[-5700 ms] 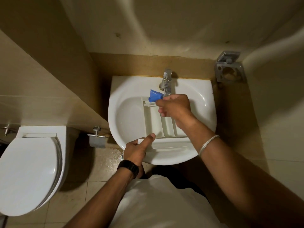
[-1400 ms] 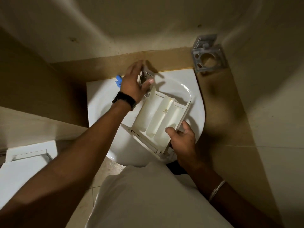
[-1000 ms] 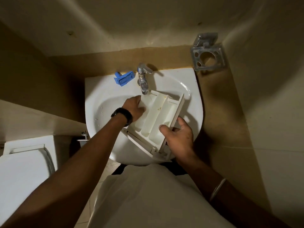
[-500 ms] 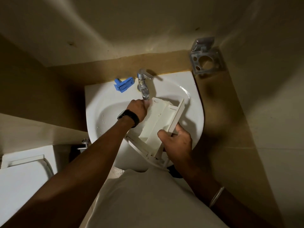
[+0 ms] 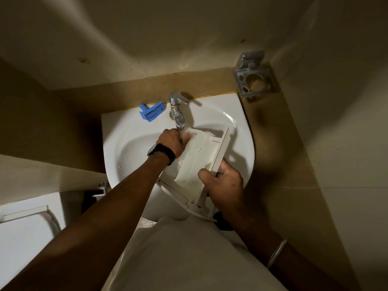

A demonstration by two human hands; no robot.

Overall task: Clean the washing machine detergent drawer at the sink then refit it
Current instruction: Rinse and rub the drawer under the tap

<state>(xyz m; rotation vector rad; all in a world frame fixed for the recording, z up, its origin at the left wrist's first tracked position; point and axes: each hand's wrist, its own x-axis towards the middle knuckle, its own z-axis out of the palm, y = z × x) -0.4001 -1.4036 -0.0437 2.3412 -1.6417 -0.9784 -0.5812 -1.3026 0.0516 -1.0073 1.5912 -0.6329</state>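
toilet (image 5: 25,232) lower left | metal holder (image 5: 255,79) on wall, upper right | tiled floor (image 5: 147,223)

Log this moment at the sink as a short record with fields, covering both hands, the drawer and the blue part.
drawer: white detergent drawer, tilted in the sink, far end under the tap
right hand: right hand grips the drawer's right side wall
left hand: left hand at the drawer's far end by the spout; fingers blurred
blue part: blue insert on the sink ledge, left of the tap

Drawer (image 5: 201,152) in sink (image 5: 130,131); insert (image 5: 151,111) left of tap (image 5: 176,110)
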